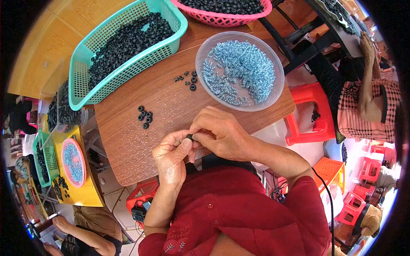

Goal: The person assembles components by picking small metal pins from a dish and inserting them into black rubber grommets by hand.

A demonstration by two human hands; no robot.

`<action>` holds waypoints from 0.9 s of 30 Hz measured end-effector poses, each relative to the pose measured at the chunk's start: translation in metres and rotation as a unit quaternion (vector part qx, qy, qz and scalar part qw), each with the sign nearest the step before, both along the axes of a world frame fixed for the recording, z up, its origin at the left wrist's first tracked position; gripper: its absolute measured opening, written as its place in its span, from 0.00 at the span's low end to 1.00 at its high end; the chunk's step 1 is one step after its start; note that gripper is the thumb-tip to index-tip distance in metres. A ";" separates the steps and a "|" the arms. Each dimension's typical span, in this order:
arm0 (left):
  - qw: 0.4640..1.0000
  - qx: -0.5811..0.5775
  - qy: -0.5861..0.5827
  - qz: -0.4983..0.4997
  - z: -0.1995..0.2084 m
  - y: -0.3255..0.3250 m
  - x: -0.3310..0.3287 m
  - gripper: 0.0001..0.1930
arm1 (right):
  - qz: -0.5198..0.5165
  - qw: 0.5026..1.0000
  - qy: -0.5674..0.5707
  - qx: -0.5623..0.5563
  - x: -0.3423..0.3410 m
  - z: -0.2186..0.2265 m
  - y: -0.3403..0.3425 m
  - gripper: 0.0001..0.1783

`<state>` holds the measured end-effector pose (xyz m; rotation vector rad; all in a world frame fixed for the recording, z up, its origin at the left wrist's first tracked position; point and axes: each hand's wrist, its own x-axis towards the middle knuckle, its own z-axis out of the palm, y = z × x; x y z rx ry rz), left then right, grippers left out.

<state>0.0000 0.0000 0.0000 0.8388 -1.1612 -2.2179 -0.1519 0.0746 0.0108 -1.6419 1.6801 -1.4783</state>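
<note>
Left hand [171,154] and right hand [222,134] are pinching a mostly hidden small black piece [189,136] between nearly closed fingers by the wood-grain table [124,155]'s near edge, where a slipping grip could be sending it over.

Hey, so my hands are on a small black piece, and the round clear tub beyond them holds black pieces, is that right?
The round clear tub beyond them holds light-blue pieces, not black ones, as the head view shows. Your left hand and right hand are indeed on a small black piece.
</note>
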 end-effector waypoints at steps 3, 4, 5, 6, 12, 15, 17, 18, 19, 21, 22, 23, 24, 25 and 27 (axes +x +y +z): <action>0.999 -0.032 -0.018 0.014 0.001 0.000 0.000 0.10 | 0.000 1.000 0.004 -0.003 -0.001 0.001 0.001 0.07; 1.000 -0.022 -0.016 0.007 0.001 0.003 -0.001 0.10 | 0.001 1.000 0.011 0.000 -0.004 0.002 0.003 0.06; 1.000 -0.012 -0.013 0.001 0.002 0.004 -0.001 0.10 | 0.002 1.000 0.019 0.003 -0.007 0.002 0.006 0.06; 1.000 0.007 -0.008 -0.005 0.003 0.002 -0.001 0.10 | 0.005 1.000 0.014 -0.001 -0.007 0.006 0.007 0.06; 0.998 0.057 0.023 -0.015 0.001 -0.001 -0.001 0.09 | 0.027 0.965 -0.216 0.146 -0.010 0.015 0.009 0.04; 0.998 0.064 0.018 -0.010 0.002 -0.001 -0.001 0.09 | 0.031 0.964 -0.217 0.149 -0.010 0.014 0.008 0.04; 0.998 0.063 0.015 -0.007 0.002 -0.002 -0.001 0.09 | 0.037 0.966 -0.204 0.154 -0.010 0.014 0.008 0.04; 0.998 0.053 0.010 -0.008 0.001 -0.003 0.000 0.09 | 0.037 0.966 -0.204 0.154 -0.010 0.014 0.008 0.04; 0.999 0.044 0.006 -0.009 0.001 -0.003 0.000 0.09 | 0.039 0.967 -0.203 0.150 -0.009 0.015 0.007 0.04; 0.999 0.033 0.005 -0.008 0.001 -0.002 0.000 0.10 | 0.042 0.968 -0.201 0.145 -0.009 0.014 0.007 0.04; 1.000 0.022 0.004 -0.006 0.002 -0.002 -0.001 0.10 | 0.044 0.970 -0.191 0.142 -0.009 0.013 0.007 0.04; 1.000 0.022 0.004 -0.005 0.001 -0.002 0.000 0.10 | 0.047 0.973 -0.181 0.138 -0.009 0.011 0.006 0.05; 1.000 0.018 0.003 -0.010 0.001 -0.002 0.000 0.10 | 0.048 0.973 -0.181 0.138 -0.009 0.010 0.006 0.05; 1.000 0.015 0.001 -0.014 0.001 -0.003 0.000 0.10 | 0.043 0.979 -0.155 0.129 -0.009 0.010 0.005 0.05; 1.000 0.013 -0.002 -0.011 0.001 -0.002 -0.001 0.10 | 0.038 0.984 -0.128 0.120 -0.010 0.007 0.004 0.05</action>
